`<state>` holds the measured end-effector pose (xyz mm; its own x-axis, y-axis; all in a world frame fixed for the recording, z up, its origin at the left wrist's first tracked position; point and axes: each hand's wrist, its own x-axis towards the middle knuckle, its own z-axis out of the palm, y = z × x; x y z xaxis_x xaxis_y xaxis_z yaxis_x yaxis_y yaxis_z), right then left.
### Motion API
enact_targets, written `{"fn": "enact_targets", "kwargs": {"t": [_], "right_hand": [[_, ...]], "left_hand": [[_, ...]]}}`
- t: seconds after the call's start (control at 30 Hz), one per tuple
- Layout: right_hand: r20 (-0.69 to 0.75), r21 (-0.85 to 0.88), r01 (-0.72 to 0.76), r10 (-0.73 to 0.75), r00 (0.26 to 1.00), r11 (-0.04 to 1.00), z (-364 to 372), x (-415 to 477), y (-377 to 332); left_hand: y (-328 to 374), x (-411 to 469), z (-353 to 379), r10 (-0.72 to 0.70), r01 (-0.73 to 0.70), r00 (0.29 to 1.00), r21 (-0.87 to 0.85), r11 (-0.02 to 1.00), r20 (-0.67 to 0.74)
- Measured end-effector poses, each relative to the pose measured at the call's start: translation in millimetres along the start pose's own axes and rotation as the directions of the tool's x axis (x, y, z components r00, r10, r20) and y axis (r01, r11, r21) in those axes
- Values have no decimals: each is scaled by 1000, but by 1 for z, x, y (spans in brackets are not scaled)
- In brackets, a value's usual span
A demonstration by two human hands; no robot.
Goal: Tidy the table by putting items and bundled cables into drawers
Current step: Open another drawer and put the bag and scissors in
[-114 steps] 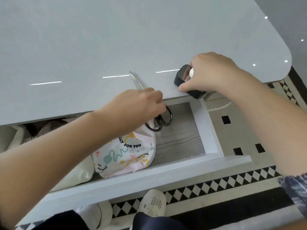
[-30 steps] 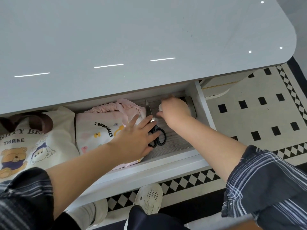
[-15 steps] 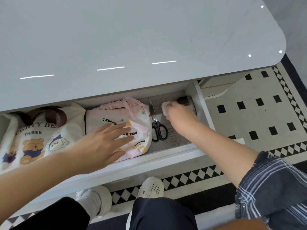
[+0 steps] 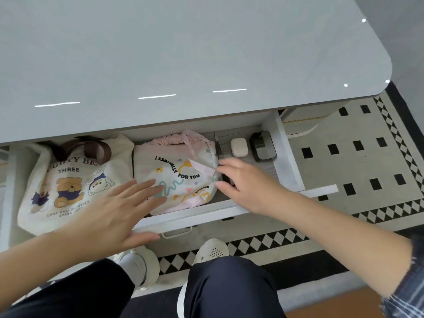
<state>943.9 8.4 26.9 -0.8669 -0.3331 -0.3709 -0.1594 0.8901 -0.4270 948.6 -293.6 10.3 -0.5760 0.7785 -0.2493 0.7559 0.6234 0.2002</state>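
Since 0.5 s ago: right hand has drawn back toward 6 o'clock, off the white earbud case, which now lies uncovered. The left hand has slid to the front rail. Drawer stands pulled out below the table top; its rear strip sits in that edge's shadow. Contents, L to R: bear tote, pink pouch, scissors, earbud case, black device next to the right wall at 3 o'clock. Free room: bare wood-grain strip betw. pouch and right wall, near half, partly under the right hand. Left forearm enters from 8 o'clock, palm down, fingers straight and spread, holding nothing. Its fingertips are over the pouch's near-left corner and its thumb at the rail's outer face, w/ drawer handle just beside at 3 o'clock. Right forearm enters from 4 o'clock across the rail. Its fingers are bent, tips at the pouch's right edge, and the hand covers the scissors' handles. Blades point to 12 o'clock, just beside the pouch. Whether the fingers grip the handles: cannot tell.
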Motion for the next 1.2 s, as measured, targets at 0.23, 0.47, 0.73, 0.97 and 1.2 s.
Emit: {"fn": "enact_targets", "kwargs": {"t": [0.23,0.47,0.73,0.97,1.2], "right_hand": [[-171,-47,113,-119,978,993,31,-10,-14],[-343,-128,264,-292,893,956,27,8,-4],[-250,-469,382,-535,807,796,12,34,4],[-285,-573,164,-383,879,803,-3,62,2],[-392,-549,8,-266,881,836,-21,85,-8]], "left_hand": [[2,-3,6,-54,56,990,14,998,-127],[-7,8,-2,-76,96,967,73,993,-244],[-28,22,-16,-109,181,920,162,970,-377],[-48,32,-25,-248,336,875,151,930,-416],[-73,46,-35,-336,407,841,89,909,-424]]}}
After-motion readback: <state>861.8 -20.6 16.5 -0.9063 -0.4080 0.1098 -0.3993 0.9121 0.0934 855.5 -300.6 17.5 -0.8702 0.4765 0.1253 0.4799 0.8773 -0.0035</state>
